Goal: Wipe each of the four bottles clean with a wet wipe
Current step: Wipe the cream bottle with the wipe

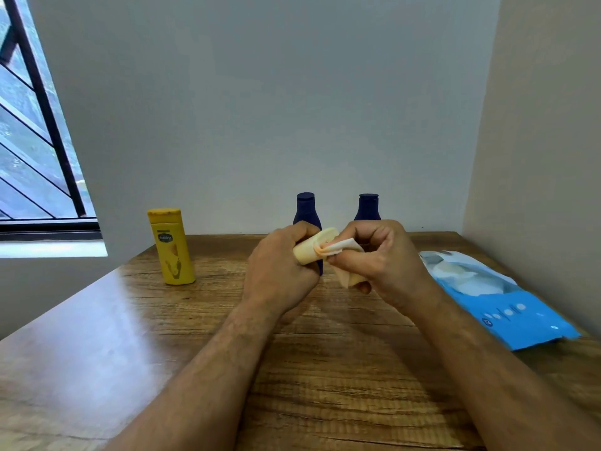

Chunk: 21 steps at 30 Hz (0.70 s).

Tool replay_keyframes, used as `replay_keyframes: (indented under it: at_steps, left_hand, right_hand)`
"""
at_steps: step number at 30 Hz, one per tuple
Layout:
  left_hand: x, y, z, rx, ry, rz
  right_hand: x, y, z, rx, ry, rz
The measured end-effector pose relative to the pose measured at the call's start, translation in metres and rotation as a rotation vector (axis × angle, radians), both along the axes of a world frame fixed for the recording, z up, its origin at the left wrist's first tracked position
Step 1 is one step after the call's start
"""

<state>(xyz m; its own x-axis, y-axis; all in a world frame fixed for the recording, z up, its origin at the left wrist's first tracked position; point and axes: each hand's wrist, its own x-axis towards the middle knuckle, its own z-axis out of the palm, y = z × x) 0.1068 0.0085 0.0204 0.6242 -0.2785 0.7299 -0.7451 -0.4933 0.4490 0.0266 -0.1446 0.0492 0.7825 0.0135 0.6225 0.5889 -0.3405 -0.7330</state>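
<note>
Here, cream bottle in left hand grip, wet wipe pinched by right hand

A home room: wooden table, barred window.

Blurred dark oval logo on the yellow bottle, no lettering legible there or elsewhere

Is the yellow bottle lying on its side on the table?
No, the yellow bottle stands upright on the table, left of both hands.
</note>
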Motion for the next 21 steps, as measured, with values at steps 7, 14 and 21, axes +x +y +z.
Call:
replay_keyframes:
  at_steps: [7, 14, 21]
  left_hand:
    - [-0.001, -0.002, -0.001, -0.014, 0.025, 0.025]
    - [0.002, 0.0, -0.001, 0.045, 0.025, 0.037]
    - [0.002, -0.002, -0.002, -0.016, 0.039, 0.031]
  right_hand:
    - [0.002, 0.001, -0.001, 0.04, -0.016, -0.192]
    - [-0.002, 0.01, 0.002, 0.013, 0.046, -0.073]
    - [0.001, 0.003, 0.0, 0.042, 0.037, -0.175]
